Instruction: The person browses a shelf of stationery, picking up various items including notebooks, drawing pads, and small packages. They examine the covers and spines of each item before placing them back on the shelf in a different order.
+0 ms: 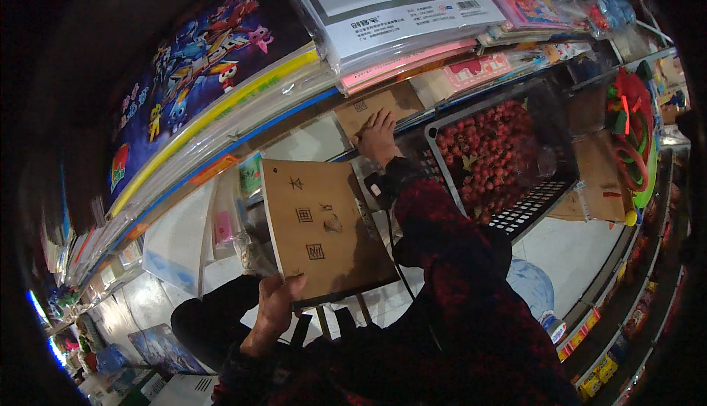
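My left hand (276, 301) grips the lower left corner of a brown-covered drawing book (331, 234), its thumb on the cover. The book is held above my lap and bears printed characters. My right hand (379, 136) reaches forward, its fingers spread flat on a similar brown cover (381, 107) that lies on the shelf under stacked paper goods. Whether those fingers grip it, I cannot tell. Just right of my right forearm stands a black plastic basket (530, 207) holding small red fruits (486, 152).
Packaged paper packs (397, 24) and a large cartoon-printed sheet (199, 74) lie on the shelf ahead. A cardboard box (596, 179) stands beyond the basket. A large clear plastic bottle (530, 290) is on the floor at right, beside shelves of small packets (605, 370).
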A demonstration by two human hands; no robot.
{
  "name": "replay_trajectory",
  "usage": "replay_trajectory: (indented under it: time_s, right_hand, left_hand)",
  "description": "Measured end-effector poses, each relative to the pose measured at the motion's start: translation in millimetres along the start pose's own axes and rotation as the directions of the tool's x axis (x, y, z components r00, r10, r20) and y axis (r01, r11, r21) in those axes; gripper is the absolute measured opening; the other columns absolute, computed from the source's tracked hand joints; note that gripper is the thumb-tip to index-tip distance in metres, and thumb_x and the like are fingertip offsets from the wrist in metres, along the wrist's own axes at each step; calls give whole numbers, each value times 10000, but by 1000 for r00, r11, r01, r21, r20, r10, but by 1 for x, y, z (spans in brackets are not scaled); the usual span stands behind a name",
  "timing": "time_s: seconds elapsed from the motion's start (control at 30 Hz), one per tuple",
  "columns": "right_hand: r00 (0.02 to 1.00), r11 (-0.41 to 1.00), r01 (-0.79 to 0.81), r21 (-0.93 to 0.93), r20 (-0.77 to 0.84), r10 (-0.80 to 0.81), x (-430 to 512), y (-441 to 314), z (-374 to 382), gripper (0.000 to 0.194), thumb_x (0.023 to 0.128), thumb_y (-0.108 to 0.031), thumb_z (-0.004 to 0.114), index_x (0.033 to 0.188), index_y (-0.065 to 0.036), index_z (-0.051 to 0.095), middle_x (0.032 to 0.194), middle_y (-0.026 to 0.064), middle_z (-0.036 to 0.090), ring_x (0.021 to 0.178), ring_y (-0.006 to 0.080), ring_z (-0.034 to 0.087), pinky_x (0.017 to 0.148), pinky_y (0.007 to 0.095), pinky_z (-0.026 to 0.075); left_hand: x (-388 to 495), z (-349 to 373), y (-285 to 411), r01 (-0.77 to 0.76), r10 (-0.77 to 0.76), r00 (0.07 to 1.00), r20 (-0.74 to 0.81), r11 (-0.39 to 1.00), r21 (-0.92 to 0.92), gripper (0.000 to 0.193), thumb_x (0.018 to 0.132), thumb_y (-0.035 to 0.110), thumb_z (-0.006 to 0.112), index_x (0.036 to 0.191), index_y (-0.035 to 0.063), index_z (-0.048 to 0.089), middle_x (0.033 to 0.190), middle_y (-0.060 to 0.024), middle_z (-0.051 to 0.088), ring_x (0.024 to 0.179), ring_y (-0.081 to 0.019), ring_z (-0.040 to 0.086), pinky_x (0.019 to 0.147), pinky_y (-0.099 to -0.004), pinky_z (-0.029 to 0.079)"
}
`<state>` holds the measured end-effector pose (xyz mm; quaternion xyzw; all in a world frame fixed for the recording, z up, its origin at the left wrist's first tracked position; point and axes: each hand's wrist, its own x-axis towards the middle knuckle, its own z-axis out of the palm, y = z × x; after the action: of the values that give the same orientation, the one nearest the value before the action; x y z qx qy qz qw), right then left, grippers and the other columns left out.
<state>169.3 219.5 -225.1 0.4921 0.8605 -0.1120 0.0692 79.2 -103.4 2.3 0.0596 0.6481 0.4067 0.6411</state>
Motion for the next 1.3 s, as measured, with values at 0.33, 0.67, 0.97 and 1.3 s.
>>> replay_trajectory:
  time_s: [0.33,0.67,0.97,1.3]
  right_hand:
    - [982,962,191,-195,29,-189,-18,14,-7,842,800,-560,398,1253,134,247,1242,384,268,1160,537,238,950,550,241]
    - [605,327,-543,773,631,-487,-83,26,-98,637,859,-569,293,1156,-30,461,1082,97,548,958,202,535,761,355,450]
    - [835,-199,-456,867,340,-432,-170,19,-160,335,875,-256,478,1123,-32,496,1070,51,561,948,148,547,793,298,451]
    - [986,-364,-152,919,168,13,-308,2,-193,335,837,-197,534,1119,-29,471,1097,86,546,982,202,540,840,360,442]
  left_hand:
    - [-11,6,0,-204,205,979,-7,975,-83,372,746,183,600,1015,-70,552,928,-92,601,853,-162,557,743,-288,435]
    - [-35,-31,-22,-76,187,958,216,895,-439,393,763,129,564,1097,-62,485,1027,-142,574,934,-233,569,804,-323,451]
    - [-44,-63,-48,-126,254,929,271,902,-413,426,773,229,578,1115,-13,504,997,-96,602,916,-206,580,813,-332,441]
    - [-31,-85,-51,-170,515,820,250,636,-753,506,821,484,487,1132,84,492,994,-28,579,824,-142,553,738,-331,458]
